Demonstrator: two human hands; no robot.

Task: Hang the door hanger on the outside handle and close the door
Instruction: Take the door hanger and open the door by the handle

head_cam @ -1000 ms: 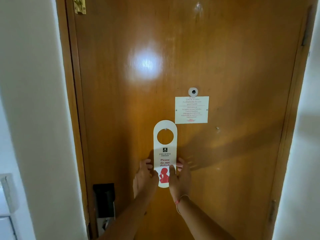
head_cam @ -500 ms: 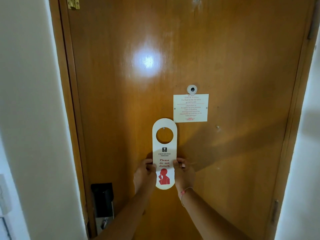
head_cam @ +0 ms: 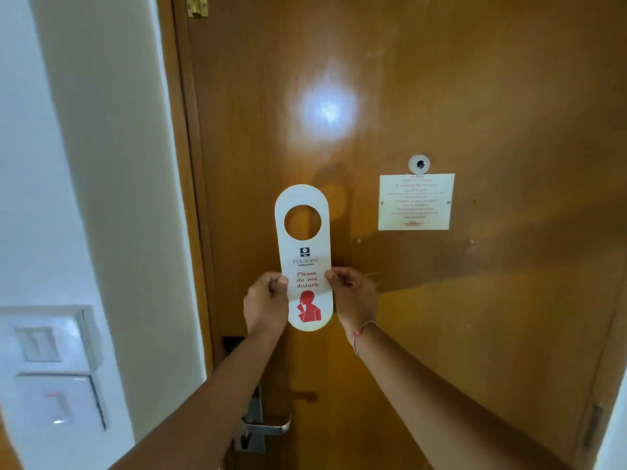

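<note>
The metal lever handle (head_cam: 268, 427) at the lower centre of the frame is being partly hidden by the left forearm, so only its curved end and part of its plate are being shown; the dark lock unit (head_cam: 232, 344) above it is being cut off by the same arm. The small red print on the cream notice (head_cam: 416, 201), right of centre, is being blurred too much to be read in full. The switch panels (head_cam: 51, 364) at the lower left are being rendered soft and hazy, and the brass hinge (head_cam: 196, 5) is being clipped by the top edge.

The door hanger (head_cam: 305, 256) is being held upright in front of the door (head_cam: 475, 96), at the centre of the frame and well above the handle. It is a flat white card with rounded ends and a round hole near its top, printed with "Please do not disturb" and a red figure. Its left edge is being pinched by the left hand (head_cam: 266, 303), fingers curled closed on the card; its right edge is being gripped likewise by the right hand (head_cam: 354, 296), a thin red thread being worn at that wrist. The door is glossy brown wood, a bright glare being reflected above the hanger, with a round peephole (head_cam: 419, 163) set above the notice.
</note>
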